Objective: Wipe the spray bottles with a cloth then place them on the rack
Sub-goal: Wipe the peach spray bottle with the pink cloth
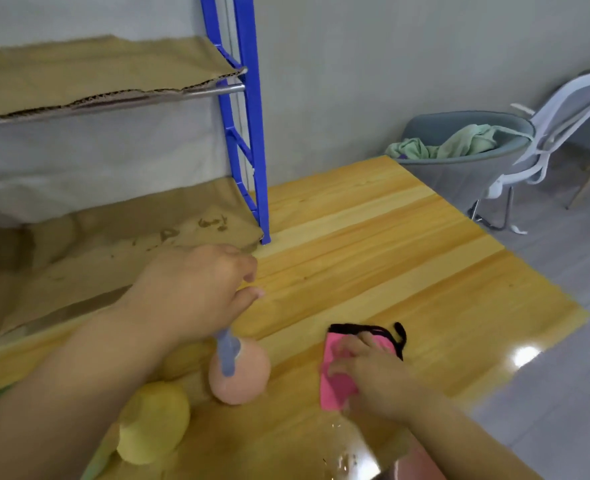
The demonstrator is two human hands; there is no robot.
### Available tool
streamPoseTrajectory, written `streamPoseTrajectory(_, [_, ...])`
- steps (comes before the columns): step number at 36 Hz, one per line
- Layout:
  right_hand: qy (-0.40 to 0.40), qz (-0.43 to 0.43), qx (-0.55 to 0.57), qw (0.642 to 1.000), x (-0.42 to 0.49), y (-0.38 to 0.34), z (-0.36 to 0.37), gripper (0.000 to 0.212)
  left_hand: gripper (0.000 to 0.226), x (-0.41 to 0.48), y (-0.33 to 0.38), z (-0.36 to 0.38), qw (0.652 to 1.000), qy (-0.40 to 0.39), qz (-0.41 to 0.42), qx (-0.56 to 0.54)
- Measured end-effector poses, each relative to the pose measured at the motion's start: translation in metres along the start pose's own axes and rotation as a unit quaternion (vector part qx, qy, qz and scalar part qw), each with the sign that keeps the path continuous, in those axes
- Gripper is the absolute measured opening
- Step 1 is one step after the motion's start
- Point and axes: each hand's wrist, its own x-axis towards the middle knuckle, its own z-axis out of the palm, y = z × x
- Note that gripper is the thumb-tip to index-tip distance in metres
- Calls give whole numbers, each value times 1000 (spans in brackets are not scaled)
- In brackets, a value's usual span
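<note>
My left hand [196, 289] grips the top of a peach-coloured spray bottle [240, 374] that stands on the wooden table [390, 258]; the bottle's pale blue trigger part [227, 351] shows below my fingers. A yellow spray bottle [153, 422] stands just in front of it, under my left forearm. My right hand [369, 372] rests on a pink cloth with black trim [338, 382] lying flat on the table, fingers spread over it. The blue rack [248, 133] stands at the back left, its shelves lined with brown cardboard [96, 71].
A grey tub chair [460, 168] holding a green cloth and a white office chair [563, 116] stand beyond the table's far right corner. Something shiny and clear [349, 459] lies at the table's near edge. Grey floor lies to the right.
</note>
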Motion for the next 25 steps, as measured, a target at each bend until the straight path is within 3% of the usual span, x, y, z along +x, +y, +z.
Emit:
streamPoseTrajectory(5, [22, -38, -22, 999, 4, 8, 12, 69, 35, -21, 7, 5, 996, 65, -1, 60])
streamPoseTrajectory(14, [162, -33, -88, 982, -11, 5, 50, 43, 40, -90, 43, 13, 988, 141, -50, 33])
streamPoseTrajectory(16, [216, -23, -103, 971, -15, 1, 59, 43, 41, -106, 51, 21, 987, 141, -61, 37])
streamPoseTrajectory(19, [293, -14, -174, 940, -14, 1, 74, 21, 30, -128, 60, 31, 987, 135, -84, 14])
streamPoseTrajectory(20, [309, -12, -184, 933, -12, 2, 79, 27, 28, -135, 62, 34, 987, 136, -89, 10])
streamPoseTrajectory(22, [292, 4, -198, 936, -14, -2, 81, 39, 27, -148, 66, 40, 986, 128, -104, 6])
streamPoseTrajectory(25, [258, 22, -193, 946, -19, -13, 77, 39, 29, -162, 67, 54, 985, 116, -130, -3])
